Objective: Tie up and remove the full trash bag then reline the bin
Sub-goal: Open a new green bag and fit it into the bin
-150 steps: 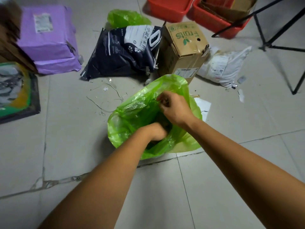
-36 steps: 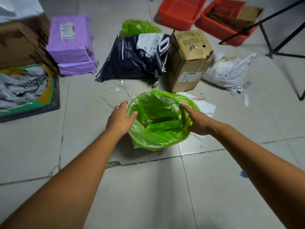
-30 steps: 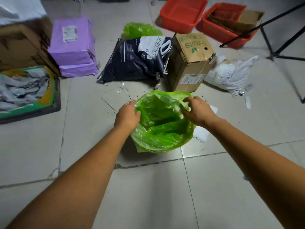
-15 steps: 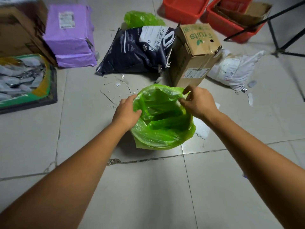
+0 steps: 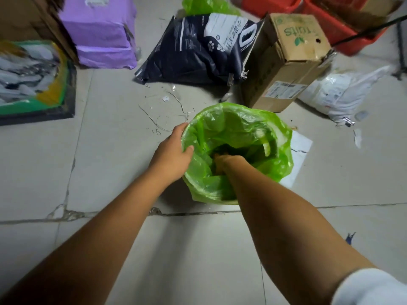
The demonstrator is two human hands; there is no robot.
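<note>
On floor [image 5: 105,172], green liner [image 5: 283,168] gapes upward; left hand [image 5: 170,155] clamps rim; right hand [image 5: 221,161]: can't tell grip.

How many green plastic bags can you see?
2. One green liner sits open mid-frame; a second green bag lies behind the dark sack. Others may be hidden.
</note>
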